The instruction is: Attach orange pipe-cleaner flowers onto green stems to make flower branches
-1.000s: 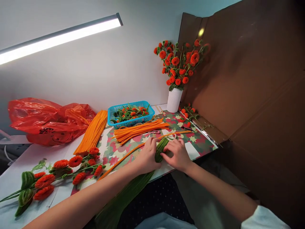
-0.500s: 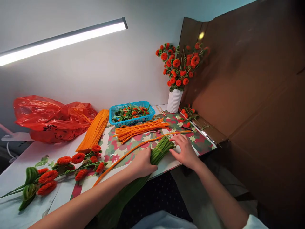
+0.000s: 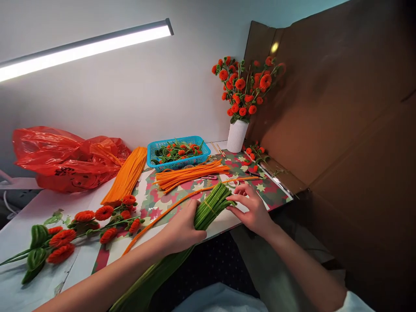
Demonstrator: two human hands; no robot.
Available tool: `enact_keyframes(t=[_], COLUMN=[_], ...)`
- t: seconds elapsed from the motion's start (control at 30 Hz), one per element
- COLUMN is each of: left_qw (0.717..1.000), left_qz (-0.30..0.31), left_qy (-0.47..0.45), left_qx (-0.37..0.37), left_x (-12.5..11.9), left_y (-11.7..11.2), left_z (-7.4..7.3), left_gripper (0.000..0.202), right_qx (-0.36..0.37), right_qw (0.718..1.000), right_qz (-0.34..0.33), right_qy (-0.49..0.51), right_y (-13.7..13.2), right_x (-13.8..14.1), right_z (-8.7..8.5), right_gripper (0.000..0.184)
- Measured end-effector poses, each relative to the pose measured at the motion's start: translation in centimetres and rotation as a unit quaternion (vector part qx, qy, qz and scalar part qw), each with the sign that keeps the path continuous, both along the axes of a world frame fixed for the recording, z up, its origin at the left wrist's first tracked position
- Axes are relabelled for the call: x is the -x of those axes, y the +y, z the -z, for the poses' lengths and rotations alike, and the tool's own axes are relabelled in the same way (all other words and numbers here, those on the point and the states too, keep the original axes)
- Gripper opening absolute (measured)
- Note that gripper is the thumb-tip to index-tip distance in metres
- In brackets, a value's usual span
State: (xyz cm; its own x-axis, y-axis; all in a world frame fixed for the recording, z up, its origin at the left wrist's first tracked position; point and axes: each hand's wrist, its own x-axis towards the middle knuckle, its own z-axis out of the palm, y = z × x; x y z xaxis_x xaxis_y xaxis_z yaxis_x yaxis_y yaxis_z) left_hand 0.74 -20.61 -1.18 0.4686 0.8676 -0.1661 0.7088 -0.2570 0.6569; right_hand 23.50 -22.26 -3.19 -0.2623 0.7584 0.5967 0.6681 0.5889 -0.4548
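Note:
My left hand [image 3: 183, 227] is wrapped around a bundle of green pipe cleaners [image 3: 208, 211] near its upper end, and a thin tie circles the bundle. The long part of the bundle runs down past the table edge over my lap. At the cut ends, my right hand [image 3: 249, 210] has thumb and forefinger pinched at a green stem tip, its other fingers curled loosely. Just beyond the bundle, a single orange pipe cleaner [image 3: 177, 203] lies across the patterned mat [image 3: 156, 203]. A pile of orange pipe cleaners [image 3: 191, 173] rests behind it.
Orange flower stems [image 3: 61, 238] lie at the left, beside another orange pipe-cleaner bundle [image 3: 126, 177] and a red plastic bag [image 3: 71, 162]. At the back are a blue basket [image 3: 178, 164] and a white vase [image 3: 237, 136] of orange flowers. A cardboard panel [image 3: 325, 108] walls the right side.
My left hand and the green bundle have shifted slightly left. My right hand's fingers have curled, and its thumb and forefinger have closed in at the stem ends.

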Motion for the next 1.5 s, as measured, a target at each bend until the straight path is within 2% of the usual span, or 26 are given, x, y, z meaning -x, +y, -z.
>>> enact_keyframes(t=[0.1,0.23,0.33,0.4,0.5,0.6,0.67,0.77,0.87,0.93,1.0,1.1,1.17,1.27,1.37,1.5], left_qw=[1.0,1.0,0.999,0.999,0.996,0.988,0.979,0.965,0.948,0.924,0.887,0.836,0.821,0.805,0.792,0.799], left_qz=[-0.002,0.002,0.006,0.01,0.033,0.056,0.056,0.042,0.043,0.036,0.024,0.021,0.029,0.071,0.11,0.077], left_qy=[0.017,0.016,0.033,0.044,0.04,0.035,0.032,-0.001,-0.074,-0.138,-0.198,-0.252,-0.271,-0.284,-0.291,-0.302], left_qx=[0.004,-0.009,-0.011,0.016,0.071,0.139,0.192,0.26,0.308,0.354,0.417,0.488,0.502,0.516,0.525,0.514], left_x=[0.6,1.2,1.3,1.5,2.2,3.4,4.3,5.3,5.5,5.5,5.4,5.4,5.5,5.8,6.3,6.9], left_y=[-0.3,-0.7,-0.6,-0.2,0.5,1.0,1.3,1.5,1.5,1.3,1.1,1.0,1.0,1.1,1.0,0.7], left_z=[-0.4,-0.5,-0.6,-0.6,-0.8,-1.0,-1.1,-1.4,-1.5,-1.3,-0.6,0.6,1.2,1.9,2.7,3.8], left_gripper=[0.04,0.041,0.041,0.041,0.047,0.06,0.066,0.07,0.071,0.071,0.072,0.077,0.078,0.075,0.074,0.069], right_qx=[0.01,0.028,0.034,0.021,-0.01,-0.022,-0.024,-0.033,-0.022,0.028,0.116,0.246,0.276,0.25,0.208,0.132], right_qw=[0.999,0.985,0.95,0.922,0.888,0.863,0.856,0.857,0.867,0.881,0.89,0.866,0.842,0.826,0.824,0.823], right_qz=[-0.026,-0.034,-0.036,-0.045,-0.099,-0.184,-0.214,-0.227,-0.243,-0.254,-0.253,-0.256,-0.268,-0.25,-0.237,-0.262], right_qy=[-0.023,-0.165,-0.308,-0.383,-0.45,-0.47,-0.47,-0.462,-0.435,-0.398,-0.36,-0.351,-0.379,-0.44,-0.47,-0.487], right_y=[-0.3,-0.5,-0.4,0.0,1.0,2.2,2.9,3.7,4.3,4.4,4.3,3.9,3.5,3.1,2.9,3.1], right_x=[0.1,0.7,1.9,2.7,3.3,3.2,2.9,2.8,2.9,3.0,3.1,3.6,4.1,4.9,5.1,4.5], right_z=[0.0,-1.7,-3.0,-3.5,-3.7,-4.1,-4.4,-4.7,-5.0,-5.3,-6.0,-7.2,-7.8,-8.0,-7.6,-6.7], right_gripper=[0.011,0.014,0.019,0.016,0.012,0.021,0.023,0.024,0.024,0.022,0.018,0.032,0.031,0.014,0.011,0.011])
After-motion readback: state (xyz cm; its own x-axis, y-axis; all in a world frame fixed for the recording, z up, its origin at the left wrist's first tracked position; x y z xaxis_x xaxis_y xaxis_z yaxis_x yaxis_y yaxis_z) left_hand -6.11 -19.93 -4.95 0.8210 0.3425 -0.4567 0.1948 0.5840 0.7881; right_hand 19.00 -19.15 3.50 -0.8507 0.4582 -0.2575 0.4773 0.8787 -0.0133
